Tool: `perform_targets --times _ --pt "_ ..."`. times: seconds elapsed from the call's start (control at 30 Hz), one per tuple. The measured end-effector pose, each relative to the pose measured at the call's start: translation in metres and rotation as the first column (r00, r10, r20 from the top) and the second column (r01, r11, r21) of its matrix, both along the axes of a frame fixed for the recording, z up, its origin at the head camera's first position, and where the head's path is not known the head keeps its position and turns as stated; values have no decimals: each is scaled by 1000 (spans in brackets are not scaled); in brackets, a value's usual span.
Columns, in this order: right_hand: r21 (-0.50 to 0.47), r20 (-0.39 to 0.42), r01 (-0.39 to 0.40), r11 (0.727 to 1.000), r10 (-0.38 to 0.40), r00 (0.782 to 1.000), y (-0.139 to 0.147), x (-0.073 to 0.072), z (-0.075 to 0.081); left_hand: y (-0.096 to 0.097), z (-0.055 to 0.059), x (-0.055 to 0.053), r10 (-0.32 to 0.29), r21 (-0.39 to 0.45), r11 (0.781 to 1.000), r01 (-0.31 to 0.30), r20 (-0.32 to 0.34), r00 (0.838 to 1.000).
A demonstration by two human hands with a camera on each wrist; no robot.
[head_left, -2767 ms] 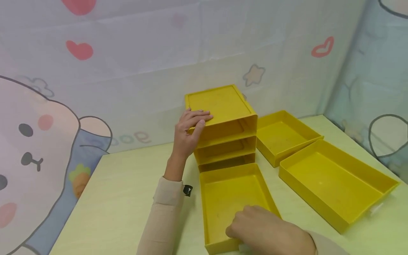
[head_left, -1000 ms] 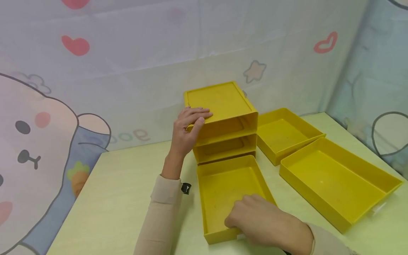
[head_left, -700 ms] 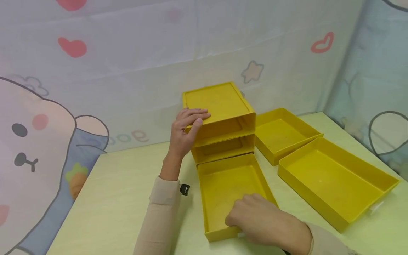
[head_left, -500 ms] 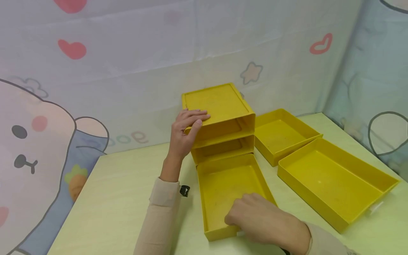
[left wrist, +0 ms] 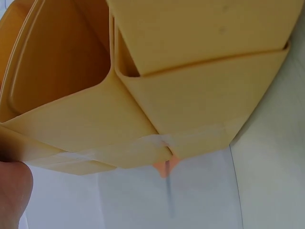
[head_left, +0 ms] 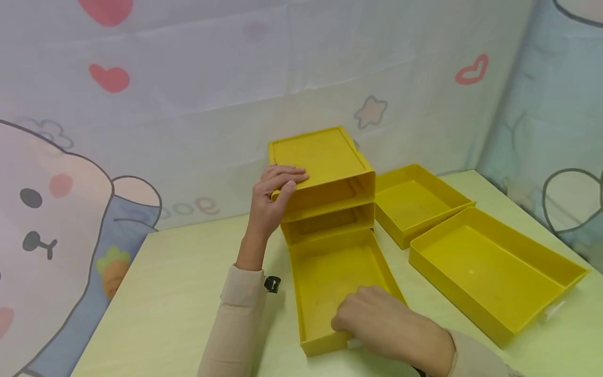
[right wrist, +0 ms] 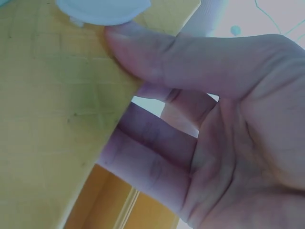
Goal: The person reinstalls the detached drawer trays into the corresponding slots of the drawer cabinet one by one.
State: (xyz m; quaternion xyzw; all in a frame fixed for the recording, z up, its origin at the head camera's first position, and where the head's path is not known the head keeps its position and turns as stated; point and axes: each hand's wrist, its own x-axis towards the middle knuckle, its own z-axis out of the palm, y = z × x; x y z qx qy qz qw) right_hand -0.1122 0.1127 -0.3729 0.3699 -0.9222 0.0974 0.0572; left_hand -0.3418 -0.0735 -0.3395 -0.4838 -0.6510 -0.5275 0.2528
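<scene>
My left hand (head_left: 273, 196) rests on the top front left corner of a yellow drawer cabinet (head_left: 325, 152), with its fingers lying along the top. The cabinet has stacked compartments, and the upper two show open fronts. A yellow drawer (head_left: 330, 277) sits with its far end inside the lowest compartment and most of its length outside. My right hand (head_left: 381, 322) pinches the front wall of this drawer. In the right wrist view the thumb lies on the outer face beside a white handle (right wrist: 102, 10), while the fingers curl over the rim.
Two more yellow drawers lie to the right on the pale table (head_left: 188, 293): a far drawer (head_left: 414, 201) beside the cabinet, and a nearer drawer (head_left: 490, 267) angled towards the right edge. A printed curtain (head_left: 212, 104) hangs behind the cabinet.
The drawer under my right hand has slid away from me into the lowest compartment, mostly before the last half second. My left hand has kept its place on the cabinet.
</scene>
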Motion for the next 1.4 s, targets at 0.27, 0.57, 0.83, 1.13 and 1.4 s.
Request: perform_targets --times 0.27,0.57,0.83,1.13,1.4 --pt "15 -81 0 1000 2 997 2 -8 -4 -1 0 0 -7 -3 1000 8 24 1000" --pt "25 -118 11 1000 -8 993 5 -19 -6 -4 -1 -5 -27 -25 999 27 25 999" --pt "-3 -106 17 1000 -17 994 7 -29 -5 -7 0 -10 -27 -22 999 28 39 999" --pt "-44 -87 49 998 -52 995 12 -36 -9 -5 0 -7 -33 -15 999 34 35 999" --pt "-49 -123 62 997 -67 990 15 -35 -11 1 20 22 -43 -18 999 44 48 998"
